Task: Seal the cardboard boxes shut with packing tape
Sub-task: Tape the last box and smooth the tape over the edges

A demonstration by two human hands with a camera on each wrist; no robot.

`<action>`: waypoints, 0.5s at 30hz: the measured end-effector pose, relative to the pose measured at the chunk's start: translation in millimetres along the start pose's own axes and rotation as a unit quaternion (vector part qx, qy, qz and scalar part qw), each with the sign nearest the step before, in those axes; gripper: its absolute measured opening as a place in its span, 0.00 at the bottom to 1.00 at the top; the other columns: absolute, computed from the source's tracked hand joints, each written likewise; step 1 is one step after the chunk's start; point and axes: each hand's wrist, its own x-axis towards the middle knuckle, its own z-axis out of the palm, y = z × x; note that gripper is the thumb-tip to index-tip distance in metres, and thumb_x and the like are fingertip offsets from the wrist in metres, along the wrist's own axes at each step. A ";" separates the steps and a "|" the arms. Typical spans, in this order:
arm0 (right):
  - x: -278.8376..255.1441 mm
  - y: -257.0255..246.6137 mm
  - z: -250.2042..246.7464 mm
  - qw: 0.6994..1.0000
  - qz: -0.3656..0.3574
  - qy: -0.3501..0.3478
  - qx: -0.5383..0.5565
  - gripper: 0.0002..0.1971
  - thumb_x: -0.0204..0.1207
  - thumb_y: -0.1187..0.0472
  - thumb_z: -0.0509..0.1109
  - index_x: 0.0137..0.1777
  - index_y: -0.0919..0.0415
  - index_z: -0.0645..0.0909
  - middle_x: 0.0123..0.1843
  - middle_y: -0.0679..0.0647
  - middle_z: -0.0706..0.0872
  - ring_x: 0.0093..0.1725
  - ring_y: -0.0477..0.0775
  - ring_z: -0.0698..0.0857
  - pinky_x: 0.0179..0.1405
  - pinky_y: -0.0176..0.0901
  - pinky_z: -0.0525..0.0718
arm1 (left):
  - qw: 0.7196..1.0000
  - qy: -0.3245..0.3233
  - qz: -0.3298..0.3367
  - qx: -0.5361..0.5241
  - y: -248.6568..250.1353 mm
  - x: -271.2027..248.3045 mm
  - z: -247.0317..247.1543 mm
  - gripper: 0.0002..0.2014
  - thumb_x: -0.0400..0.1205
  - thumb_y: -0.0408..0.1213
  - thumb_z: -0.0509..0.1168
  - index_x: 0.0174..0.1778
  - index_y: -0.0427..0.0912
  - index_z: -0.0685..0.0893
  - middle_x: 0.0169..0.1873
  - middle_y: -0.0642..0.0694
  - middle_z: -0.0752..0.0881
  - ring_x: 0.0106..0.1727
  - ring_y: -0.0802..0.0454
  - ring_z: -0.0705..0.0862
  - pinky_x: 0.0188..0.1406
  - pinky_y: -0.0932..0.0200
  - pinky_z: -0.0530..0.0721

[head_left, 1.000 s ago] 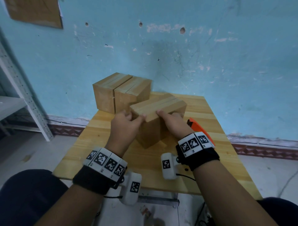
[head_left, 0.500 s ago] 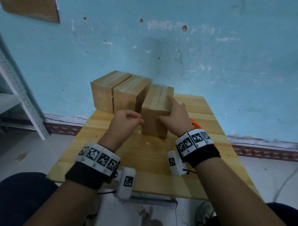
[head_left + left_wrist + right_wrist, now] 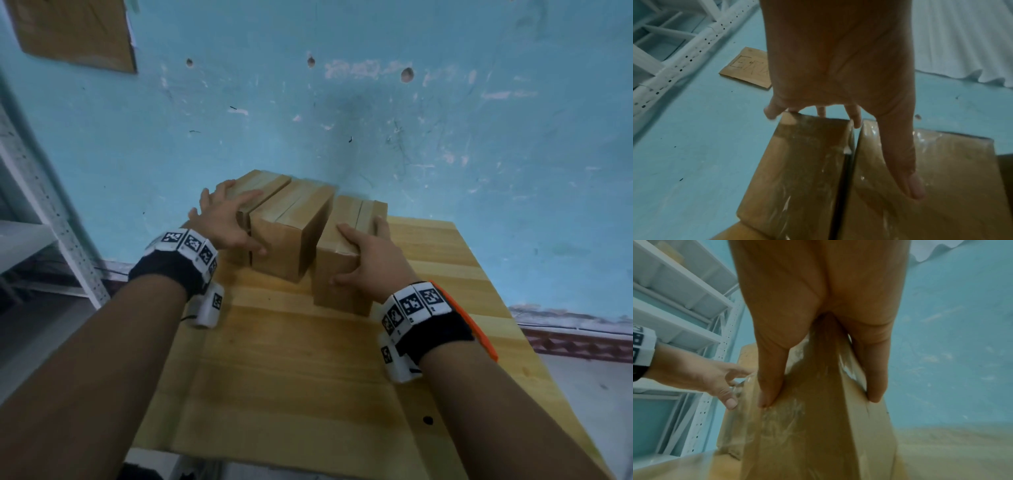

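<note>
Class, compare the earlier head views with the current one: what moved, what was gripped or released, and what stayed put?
The right hand turned the third box upright and slid it back beside the pair. The left hand let it go and now rests on the two rear boxes, which stayed on the table.

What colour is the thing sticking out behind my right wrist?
Bright orange; the head view shows it best.

Wooden table (image 3: 308,359) below the fingers, chipped blue wall (image 3: 445,137) beyond the fingertips, brown cardboard sheet (image 3: 75,31) fixed high on the wall up and left of the fingers, white perforated metal shelving (image 3: 51,219) left of them
</note>
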 end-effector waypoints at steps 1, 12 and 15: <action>3.3 2.8 -1.2 1.000 -0.005 -0.003 0.001 0.51 0.63 0.48 0.85 0.83 0.36 0.60 0.87 0.55 0.41 0.77 0.65 0.71 0.76 0.54 0.71 | 1.000 -0.022 0.007 0.002 -0.4 5.6 2.1 0.57 0.60 0.51 0.86 0.82 0.69 0.60 0.87 0.52 0.49 0.85 0.36 0.37 0.81 0.25 0.44; 36.4 27.4 -14.3 0.999 -0.009 -0.011 -0.037 0.52 0.62 0.46 0.85 0.83 0.33 0.58 0.88 0.51 0.48 0.84 0.66 0.59 0.79 0.65 0.65 | 0.988 0.047 0.070 0.132 16.7 21.3 13.0 0.49 0.62 0.72 0.75 0.81 0.70 0.65 0.78 0.65 0.65 0.68 0.44 0.61 0.66 0.46 0.62; 42.5 29.7 -21.7 0.991 -0.005 -0.028 -0.132 0.51 0.66 0.42 0.81 0.84 0.33 0.53 0.88 0.48 0.51 0.86 0.69 0.46 0.80 0.77 0.52 | 0.993 0.046 0.085 0.070 22.1 23.5 23.2 0.44 0.67 0.62 0.78 0.80 0.65 0.69 0.77 0.65 0.67 0.71 0.46 0.61 0.77 0.37 0.57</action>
